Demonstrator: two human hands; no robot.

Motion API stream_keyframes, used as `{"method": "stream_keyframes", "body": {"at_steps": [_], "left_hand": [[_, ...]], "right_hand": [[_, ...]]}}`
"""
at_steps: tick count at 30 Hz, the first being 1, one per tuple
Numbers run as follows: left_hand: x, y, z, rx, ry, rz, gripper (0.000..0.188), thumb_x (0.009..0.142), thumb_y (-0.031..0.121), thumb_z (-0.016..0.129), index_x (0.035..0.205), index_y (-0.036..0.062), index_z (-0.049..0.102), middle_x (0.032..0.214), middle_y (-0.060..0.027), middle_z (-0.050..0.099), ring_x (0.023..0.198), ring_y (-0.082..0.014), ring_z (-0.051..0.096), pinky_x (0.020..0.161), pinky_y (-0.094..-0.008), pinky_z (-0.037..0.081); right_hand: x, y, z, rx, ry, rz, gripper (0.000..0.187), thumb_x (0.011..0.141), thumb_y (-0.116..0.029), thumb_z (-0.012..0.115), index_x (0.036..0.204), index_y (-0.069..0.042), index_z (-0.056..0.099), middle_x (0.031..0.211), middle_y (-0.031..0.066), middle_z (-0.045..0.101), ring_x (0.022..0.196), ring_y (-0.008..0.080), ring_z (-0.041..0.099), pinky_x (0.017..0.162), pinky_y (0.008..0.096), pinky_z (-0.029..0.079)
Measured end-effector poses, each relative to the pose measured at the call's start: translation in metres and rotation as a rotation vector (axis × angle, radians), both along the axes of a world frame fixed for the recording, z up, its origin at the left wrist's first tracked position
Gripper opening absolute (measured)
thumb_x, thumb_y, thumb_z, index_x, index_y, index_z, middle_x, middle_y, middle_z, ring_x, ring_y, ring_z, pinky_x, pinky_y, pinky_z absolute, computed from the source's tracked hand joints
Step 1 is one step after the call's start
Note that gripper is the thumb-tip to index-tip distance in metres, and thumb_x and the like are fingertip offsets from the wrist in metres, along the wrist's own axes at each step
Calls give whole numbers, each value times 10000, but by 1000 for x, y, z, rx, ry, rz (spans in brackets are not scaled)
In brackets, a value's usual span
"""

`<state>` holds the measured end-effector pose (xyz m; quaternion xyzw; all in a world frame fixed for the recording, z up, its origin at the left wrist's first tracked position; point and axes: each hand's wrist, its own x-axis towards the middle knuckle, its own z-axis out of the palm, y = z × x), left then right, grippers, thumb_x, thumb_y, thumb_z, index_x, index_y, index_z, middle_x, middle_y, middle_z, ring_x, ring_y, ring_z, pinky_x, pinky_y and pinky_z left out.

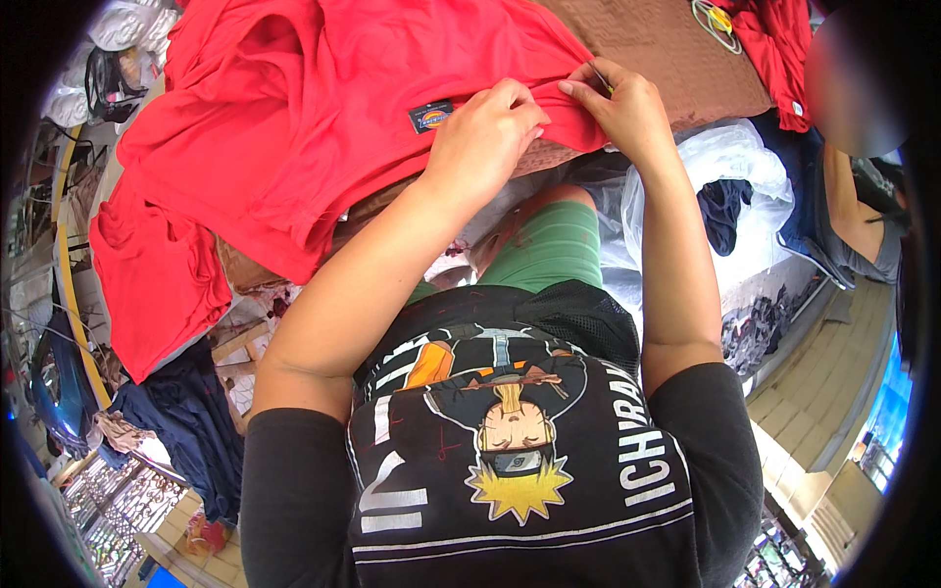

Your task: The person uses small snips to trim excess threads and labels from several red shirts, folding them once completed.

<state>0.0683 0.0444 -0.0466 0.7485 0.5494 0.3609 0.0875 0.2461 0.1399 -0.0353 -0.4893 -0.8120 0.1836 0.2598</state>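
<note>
A red garment [363, 73] with a small dark label [429, 118] lies spread over a brown, cloth-covered surface in front of me. My left hand [487, 137] pinches the garment's near edge just right of the label, fingers curled. Beside it, my right hand [627, 110] is closed at the garment's right end, thumb against the fingers. A thin dark tool [601, 78] with a yellowish glint, perhaps small thread snips, pokes out between its thumb and fingers; most of it is hidden. Between the two hands, a strip of the red cloth is held.
The brown cover [686, 59] runs to the right, bearing a yellow-and-white coil [720, 24]. More red cloth [774, 59] hangs at far right, near another person's arm [845, 206]. A clear plastic bag [730, 162] with dark cloth stands below. Dark blue cloth [191, 421] hangs at left.
</note>
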Motion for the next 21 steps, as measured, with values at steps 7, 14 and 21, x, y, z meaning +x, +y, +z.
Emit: {"method": "stream_keyframes", "body": {"at_steps": [7, 14, 21], "left_hand": [[-14, 12, 12, -219, -503, 120, 163, 902, 149, 644, 970, 5, 674, 913, -70, 698, 927, -150, 662, 842, -288, 510], [-22, 33, 4, -448, -1101, 84, 221, 982, 197, 555, 1091, 11, 602, 1044, -100, 660, 992, -183, 646, 882, -280, 495], [-24, 34, 14, -588, -1191, 176, 249, 977, 239, 569, 1098, 24, 602, 1047, -84, 657, 1048, -175, 619, 853, -258, 492]], "right_hand": [[-7, -1, 9, -89, -13, -50, 325, 778, -354, 717, 873, -45, 687, 801, 216, 674, 809, 400, 654, 728, 464, 509], [-23, -5, 10, 232, -99, -55, 355, 777, -255, 755, 1043, -55, 633, 944, 149, 675, 864, 300, 663, 751, 373, 509], [-22, -17, 14, -170, 203, 254, 359, 837, -332, 702, 1066, -77, 595, 949, 139, 681, 905, 321, 651, 784, 399, 499]]}}
